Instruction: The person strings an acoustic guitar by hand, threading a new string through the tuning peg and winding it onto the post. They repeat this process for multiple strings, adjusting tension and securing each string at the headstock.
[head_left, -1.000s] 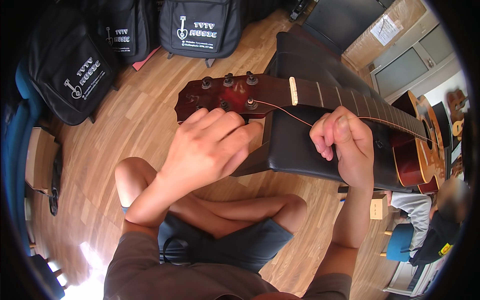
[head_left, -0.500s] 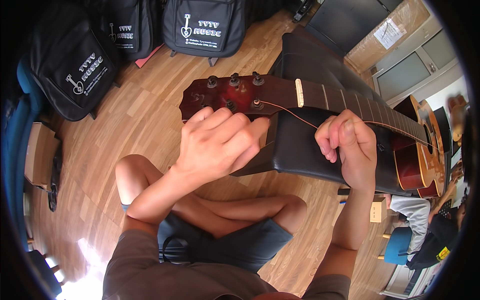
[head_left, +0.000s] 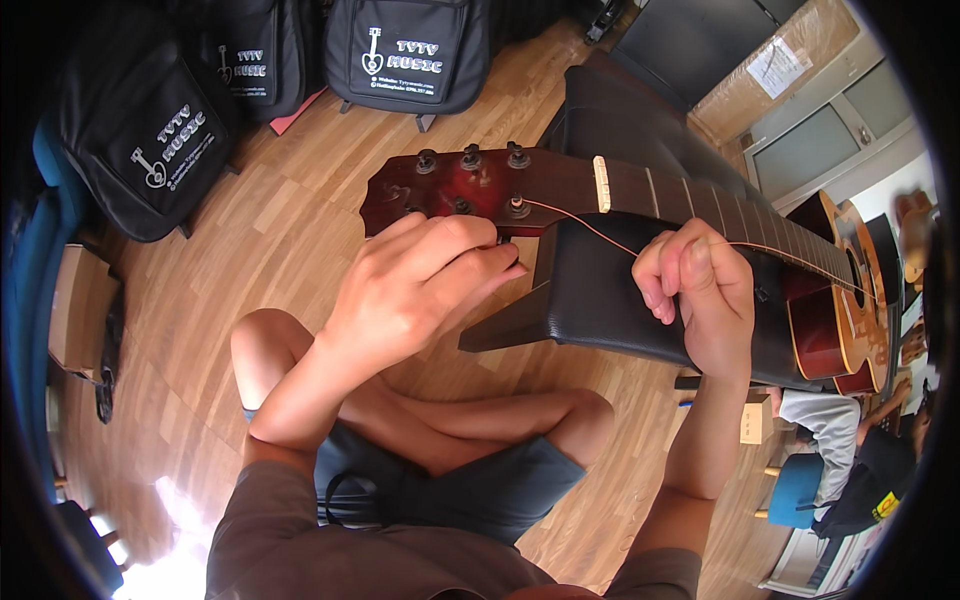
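Observation:
An acoustic guitar [head_left: 821, 336] lies over a black padded bench [head_left: 610, 310], its red-brown headstock [head_left: 455, 180] at the centre. A copper-coloured string [head_left: 577, 218] runs loosely from the tuning post nearest the white nut [head_left: 601, 183] along the fretboard. My left hand [head_left: 420, 285] has its fingers curled on a tuning key at the headstock's lower edge, partly hidden by the fingers. My right hand [head_left: 695, 280] is closed in a pinch on the string, beside the neck.
Black bags [head_left: 150, 120] stand at upper left. A cardboard box [head_left: 77, 310] is at left, a wrapped carton [head_left: 760, 60] at upper right. At right, a person in a black top [head_left: 865, 470] sits by a blue stool [head_left: 795, 490]. Wooden floor [head_left: 200, 280] surrounds my crossed legs.
The guitar sits slightly farther right in view than a second ago. My left fingers have shifted and turned at the tuning key. My right hand still grips the string.

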